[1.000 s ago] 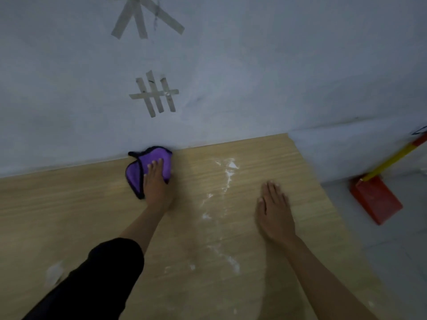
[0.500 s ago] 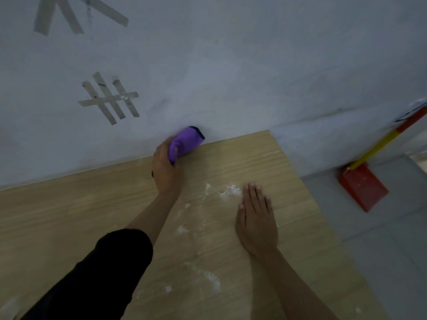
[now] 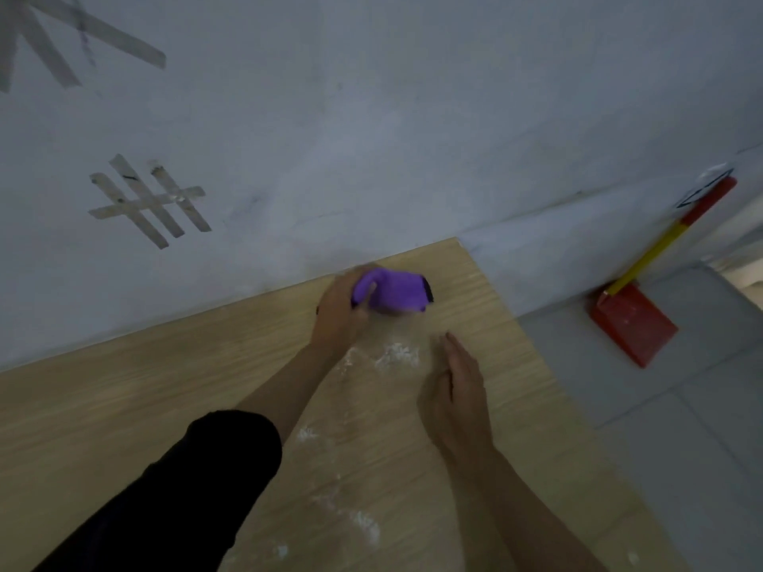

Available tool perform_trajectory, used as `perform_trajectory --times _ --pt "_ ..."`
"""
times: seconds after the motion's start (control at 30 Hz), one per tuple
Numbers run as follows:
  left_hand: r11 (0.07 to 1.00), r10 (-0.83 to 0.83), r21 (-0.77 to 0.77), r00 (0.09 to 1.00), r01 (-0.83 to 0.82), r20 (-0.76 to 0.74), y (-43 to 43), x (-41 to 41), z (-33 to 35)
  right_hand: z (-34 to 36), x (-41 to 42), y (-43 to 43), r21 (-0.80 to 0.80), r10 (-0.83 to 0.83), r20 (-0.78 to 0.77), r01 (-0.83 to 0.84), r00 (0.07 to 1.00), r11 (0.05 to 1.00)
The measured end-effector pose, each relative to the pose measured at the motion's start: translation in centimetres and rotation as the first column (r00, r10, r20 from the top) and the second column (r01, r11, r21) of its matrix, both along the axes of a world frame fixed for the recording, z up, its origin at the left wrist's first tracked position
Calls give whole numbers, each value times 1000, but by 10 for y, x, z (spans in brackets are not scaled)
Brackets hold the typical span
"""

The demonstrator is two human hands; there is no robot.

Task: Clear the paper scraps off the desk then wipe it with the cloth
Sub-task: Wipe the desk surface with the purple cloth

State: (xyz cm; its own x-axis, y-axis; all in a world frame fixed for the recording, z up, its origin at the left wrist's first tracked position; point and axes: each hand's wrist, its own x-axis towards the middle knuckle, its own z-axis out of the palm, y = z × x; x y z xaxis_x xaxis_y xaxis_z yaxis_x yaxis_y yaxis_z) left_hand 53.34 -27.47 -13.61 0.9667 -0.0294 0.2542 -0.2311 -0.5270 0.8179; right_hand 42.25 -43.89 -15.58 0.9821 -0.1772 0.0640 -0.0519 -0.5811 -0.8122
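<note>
**Cloth at the back edge, scraps between your hands**

Your left hand point(image 3: 340, 311) grips the bunched purple cloth point(image 3: 398, 293) at the far edge of the desk point(image 3: 124, 406), close to the wall point(image 3: 413, 117). Your right hand point(image 3: 458, 390) holds nothing; its fingers are straight and together, and the hand is turned on edge. The farthest patch of white scraps point(image 3: 396, 355) lies just on your side of the cloth, between the two hands and just beside the right fingertips. Further patches trail from it toward you, so the long axis of the mess runs from wall to body. The left hand, carrying the cloth, seems better placed for a stroke pulled toward you. Blur smears the cloth and left fingers, so you cannot tell whether the cloth touches the wood. The desk's near edge is cut off. A red dustpan point(image 3: 631, 324) lies on the floor, well apart to the right.
</note>
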Motion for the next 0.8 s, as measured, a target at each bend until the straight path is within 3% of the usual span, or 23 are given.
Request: perform_trajectory --times 0.07,0.13,0.2,0.3,0.37,0.43,0.5,0.53,0.63,0.73,0.8 --pt "994 108 4 982 -110 155 -5 21 10 9 11 -11 67 -35 -5 36 999 997" --pt "993 91 54 973 -105 213 -10 38 14 16 25 -18 68 -40 -1 40 999 997" --pt "994 -2 111 991 -13 133 -14 50 6 19 41 -22 72 -52 -3 52 999 996" --pt "971 -159 151 971 186 -178 -21 40 -8 24 62 -30 40 -73 64 70 995 997" --pt "970 -211 54 933 236 -291 -22 25 -8 29 73 -34 -32 16 95 -13 995 999" --pt "945 -327 -142 850 295 -412 -22 12 2 33 81 -32 -122 202 95 -190 975 974" --pt "901 -417 -334 762 276 -495 -20 0 14 34 83 -27 -191 410 21 -399 912 897" --pt "889 -417 -397 763 229 -493 -17 -4 18 33 82 -23 -223 491 -54 -489 870 843" --pt "890 -256 -454 870 41 -422 -2 -17 23 23 77 -17 -332 566 -169 -587 807 738" --pt "937 35 -328 964 -124 -264 27 -30 15 23 85 -21 -235 420 11 -406 907 883" --pt "951 220 -174 956 -255 -195 52 -43 5 21 93 -26 -187 260 96 -239 961 953"
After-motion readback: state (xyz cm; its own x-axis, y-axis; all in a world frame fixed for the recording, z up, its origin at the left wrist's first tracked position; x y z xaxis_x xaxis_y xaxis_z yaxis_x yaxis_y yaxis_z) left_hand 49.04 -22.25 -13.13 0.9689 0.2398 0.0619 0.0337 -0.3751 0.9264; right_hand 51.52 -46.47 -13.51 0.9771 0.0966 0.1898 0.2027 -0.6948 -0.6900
